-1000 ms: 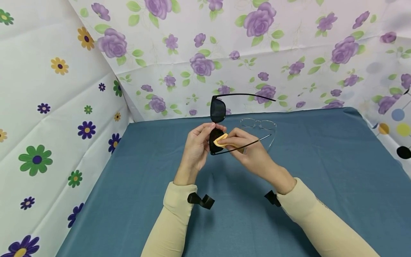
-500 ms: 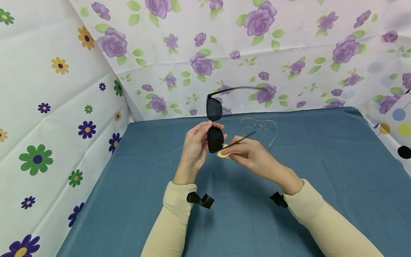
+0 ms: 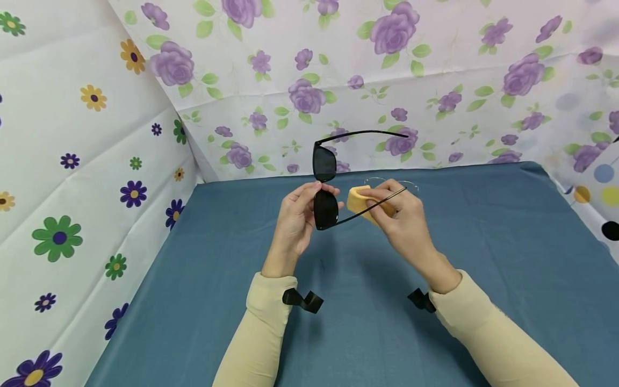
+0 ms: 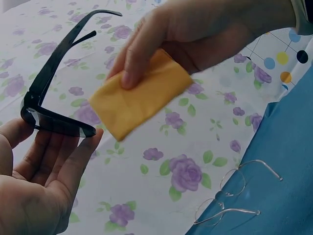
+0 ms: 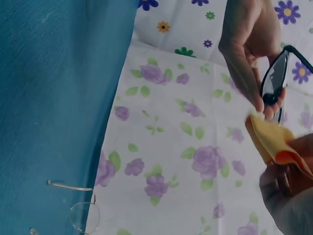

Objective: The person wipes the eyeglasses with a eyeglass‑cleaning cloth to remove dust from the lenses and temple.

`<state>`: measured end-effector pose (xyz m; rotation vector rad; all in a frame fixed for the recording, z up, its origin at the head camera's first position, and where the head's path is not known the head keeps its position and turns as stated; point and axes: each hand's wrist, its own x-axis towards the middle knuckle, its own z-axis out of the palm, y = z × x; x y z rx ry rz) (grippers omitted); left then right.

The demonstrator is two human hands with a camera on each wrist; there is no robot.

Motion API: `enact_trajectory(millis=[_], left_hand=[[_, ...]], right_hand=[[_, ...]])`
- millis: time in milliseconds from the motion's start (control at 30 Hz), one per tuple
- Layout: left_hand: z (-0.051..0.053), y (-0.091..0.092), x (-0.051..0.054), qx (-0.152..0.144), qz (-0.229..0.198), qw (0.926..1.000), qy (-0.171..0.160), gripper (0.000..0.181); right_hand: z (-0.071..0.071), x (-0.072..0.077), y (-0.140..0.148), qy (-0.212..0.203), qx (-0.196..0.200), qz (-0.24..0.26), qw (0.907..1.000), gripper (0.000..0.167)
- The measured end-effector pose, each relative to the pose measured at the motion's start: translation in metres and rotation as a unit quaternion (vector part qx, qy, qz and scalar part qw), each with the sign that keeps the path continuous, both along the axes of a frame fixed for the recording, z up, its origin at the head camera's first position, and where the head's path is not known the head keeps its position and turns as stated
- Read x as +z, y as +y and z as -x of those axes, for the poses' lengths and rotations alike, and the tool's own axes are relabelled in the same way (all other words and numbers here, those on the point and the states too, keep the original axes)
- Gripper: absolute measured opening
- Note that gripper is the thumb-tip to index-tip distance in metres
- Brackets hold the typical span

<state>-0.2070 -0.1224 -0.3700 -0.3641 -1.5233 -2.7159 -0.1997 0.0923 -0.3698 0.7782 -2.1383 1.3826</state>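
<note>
Three edges of the blue tablecloth (image 3: 203, 279) show in the head view: the left one runs along a white sheet with daisies (image 3: 103, 70), the far one meets a white sheet with purple roses (image 3: 271, 37), and the right one slants down beside a sheet with coloured dots (image 3: 591, 209). Blue fabric stretches wide to either side, leaving both hands well in from the left and right edges. Near the far edge, thin-rimmed eyeglasses (image 4: 229, 194) lie on the tablecloth with their temples unfolded; in the head view they are partly hidden.

The left hand (image 3: 295, 223) is closed in a pinch on black sunglasses (image 3: 326, 209), its thumb at the bridge and fingertips showing past the lower lens. The sunglasses are held up in front of the person, one lens above the other, both temples unfolded and pointing right.

The right hand (image 3: 403, 212) clamps a folded yellow cloth (image 3: 357, 200) between thumb and fingers. The cloth is just beside the lower lens, apart from it. The lower temple crosses in front of this hand in the head view; whether they touch cannot be told.
</note>
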Motion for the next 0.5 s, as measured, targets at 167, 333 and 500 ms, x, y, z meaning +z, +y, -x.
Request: enact_trajectory(millis=[167, 333, 500], left_hand=[[0.000, 0.002, -0.001, -0.001, 0.003, 1.0000, 0.002, 0.021], [-0.002, 0.004, -0.001, 0.001, -0.003, 0.9999, 0.010, 0.023], [-0.002, 0.005, 0.000, 0.005, 0.006, 0.9998, 0.016, 0.024]], right_hand=[[0.000, -0.003, -0.014, 0.119, -0.037, -0.029, 0.9917, 0.027], [0.000, -0.009, -0.025, 0.216, -0.042, -0.098, 0.9706, 0.032], [-0.002, -0.013, -0.030, 0.237, -0.041, -0.155, 0.9582, 0.030]])
